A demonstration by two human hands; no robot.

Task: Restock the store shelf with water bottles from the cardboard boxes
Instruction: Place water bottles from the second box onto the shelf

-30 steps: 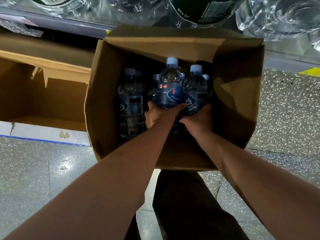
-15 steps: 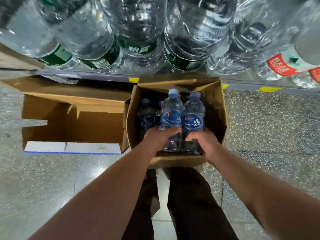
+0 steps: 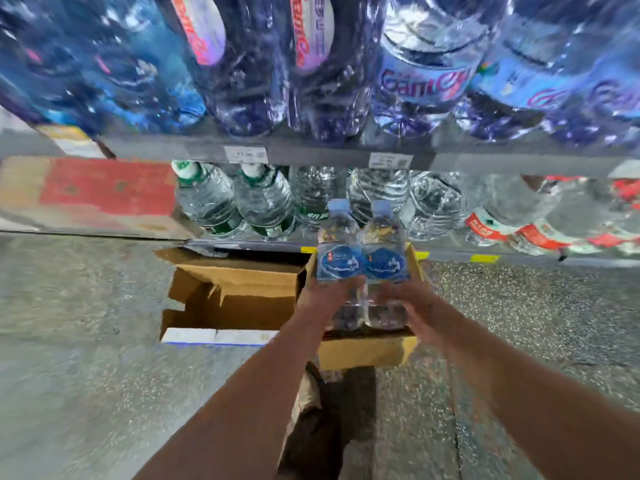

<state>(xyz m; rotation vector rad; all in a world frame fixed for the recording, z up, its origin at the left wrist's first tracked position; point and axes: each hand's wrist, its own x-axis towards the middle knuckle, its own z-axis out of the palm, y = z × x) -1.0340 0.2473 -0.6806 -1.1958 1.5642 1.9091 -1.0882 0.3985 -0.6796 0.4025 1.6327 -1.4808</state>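
Head view: left hand (image 3: 325, 301) and right hand (image 3: 414, 303) grip two bottles (image 3: 340, 262) (image 3: 385, 263).

Shop: shelves (image 3: 318, 157) of bottled water (image 3: 263, 206); blurred, likely price tags (image 3: 245, 154).

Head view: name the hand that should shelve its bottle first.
Left, narrowly. The left hand and right hand each grip one bottle, side by side above the box; the left bottle rides slightly higher toward the shelf than the right bottle.

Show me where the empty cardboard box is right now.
In the head view the empty cardboard box sits on the floor left of centre, flaps open, beside the other box and in front of the bottom shelf.
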